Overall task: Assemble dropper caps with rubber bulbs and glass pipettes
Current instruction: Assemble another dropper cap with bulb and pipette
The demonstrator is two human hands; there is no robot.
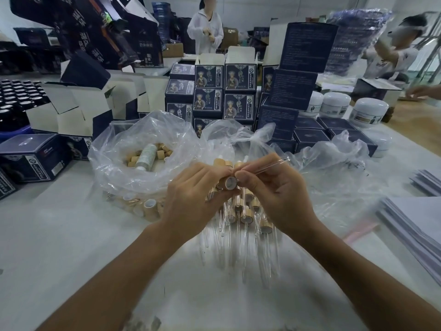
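White tabletop (59,235) fills the foreground, crowded at the back with dark blue printed boxes (224,91) stacked in rows and white jars (370,110) off to the right. Two people stand beyond the table in the background, blurred. Centre frame, both hands meet just above a pile of finished droppers (245,218), their bamboo-coloured caps bunched together and their clear glass tubes fanned out toward the camera. Left hand (193,194) has its fingers curled round a single bamboo cap (229,182), open end tipped up so the pale inside shows. Right hand (269,187) pinches a glass pipette (265,167) between thumb and fingertips, the tube slanting up and away to the right, its near end right at the cap's mouth; whether it is already seated I cannot tell. Left of the hands sits a clear plastic bag (133,149) holding loose bamboo caps and a pale cylindrical bottle (146,156). More crumpled plastic (334,168) lies to the right, beside stacked sheets of paper (415,218).
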